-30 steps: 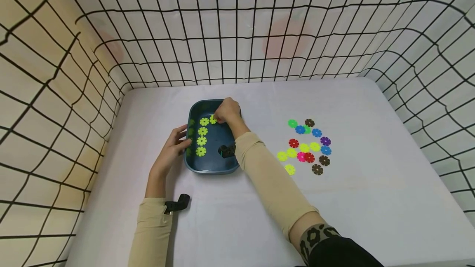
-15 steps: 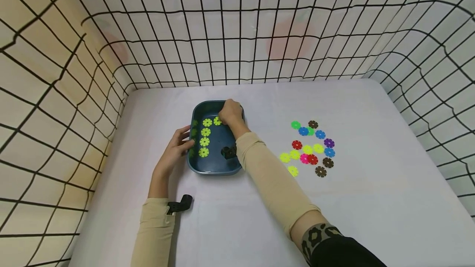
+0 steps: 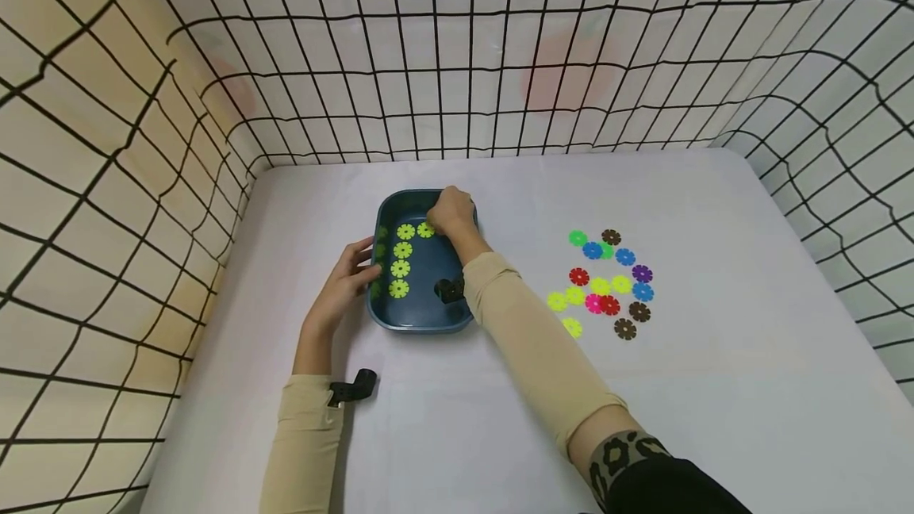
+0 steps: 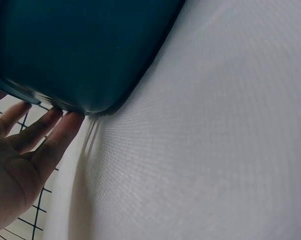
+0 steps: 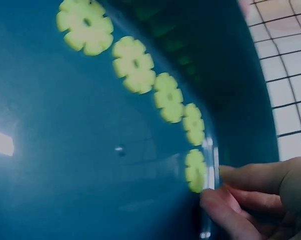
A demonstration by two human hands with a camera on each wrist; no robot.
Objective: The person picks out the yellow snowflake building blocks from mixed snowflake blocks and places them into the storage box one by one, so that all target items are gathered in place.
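Blue tray (image 3: 428, 260) sits on the white table (image 3: 457, 403), left hand (image 3: 341, 288) gripping its rim. Right hand (image 3: 453, 212) is bunched up inside, can't tell if it's pinching anything. Yellow discs (image 3: 401, 269) in there look light, stiffish, probably slippery; I'd grab edges.

Dark teal tray (image 3: 426, 270) before me, open side up — five yellow notched discs (image 3: 401, 269) inside, flat, L-shaped row.

Near side of tray (image 3: 421, 311): surface (image 3: 443, 419) free between left sleeve (image 3: 303, 439) and right sleeve (image 3: 531, 331). Tray's left wall: left hand (image 3: 341, 289) blocks. Far right corner: right hand (image 3: 455, 214) blocks. Right of tray's far half: free gap, then discs (image 3: 601, 286). Beyond far rim: wire mesh (image 3: 470, 69).
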